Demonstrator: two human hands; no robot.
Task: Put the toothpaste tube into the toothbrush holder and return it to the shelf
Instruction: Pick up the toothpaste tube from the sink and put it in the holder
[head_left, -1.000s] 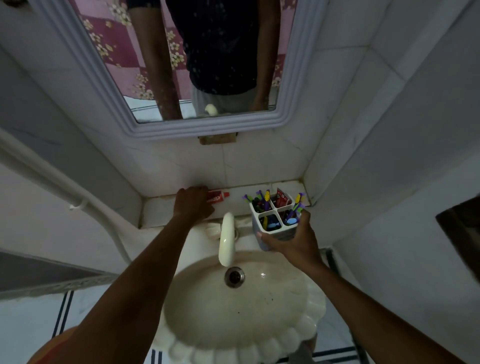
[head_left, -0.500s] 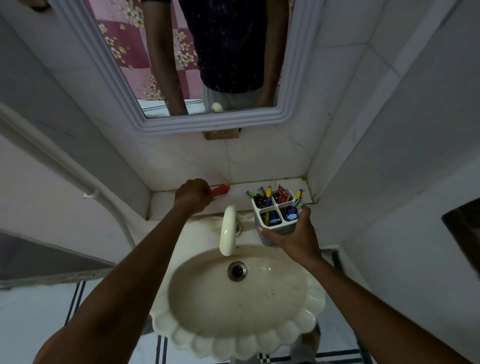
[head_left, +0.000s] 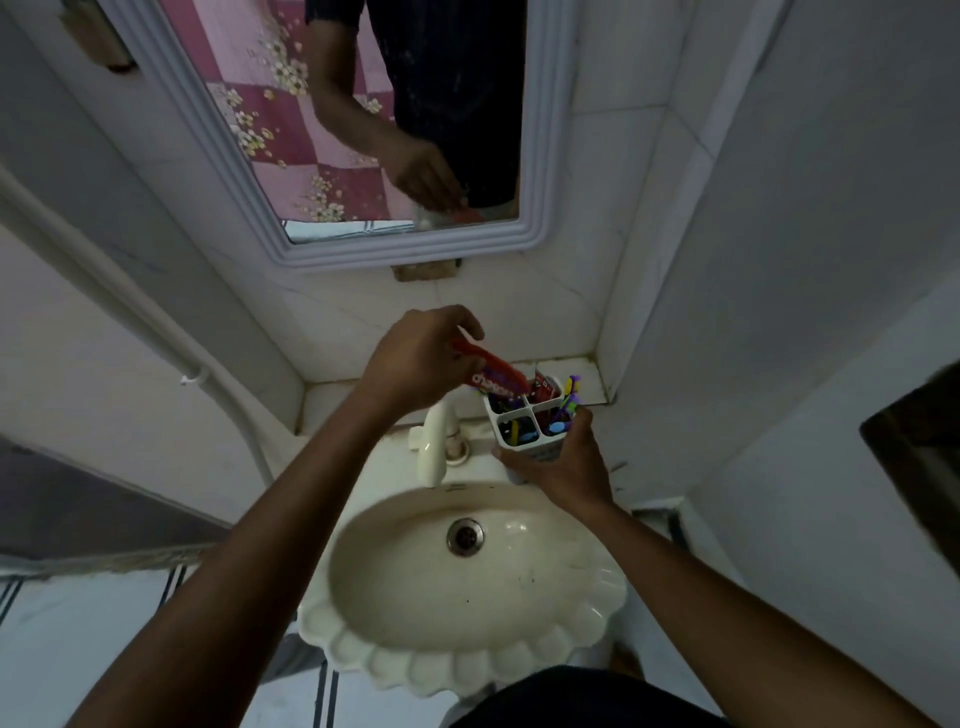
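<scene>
My left hand (head_left: 415, 358) grips a red toothpaste tube (head_left: 493, 376) and tilts it down to the right, its lower end at the back-left compartment of the toothbrush holder (head_left: 524, 441). The holder is white with four compartments and carries several coloured toothbrushes and a small red packet. My right hand (head_left: 563, 462) holds the holder from below, above the back right rim of the sink. The white tiled shelf (head_left: 332, 402) runs along the wall behind the tap.
A cream shell-edged sink (head_left: 467, 587) with a metal drain lies below my arms. A cream tap (head_left: 434, 441) stands just left of the holder. A framed mirror (head_left: 363, 130) hangs above the shelf, tiled walls close in on both sides, and a white pipe (head_left: 130, 291) runs down the left wall.
My left hand has lifted the toothpaste tube off the shelf and carried it right to the holder. My right hand has kept the holder over the sink's edge.
</scene>
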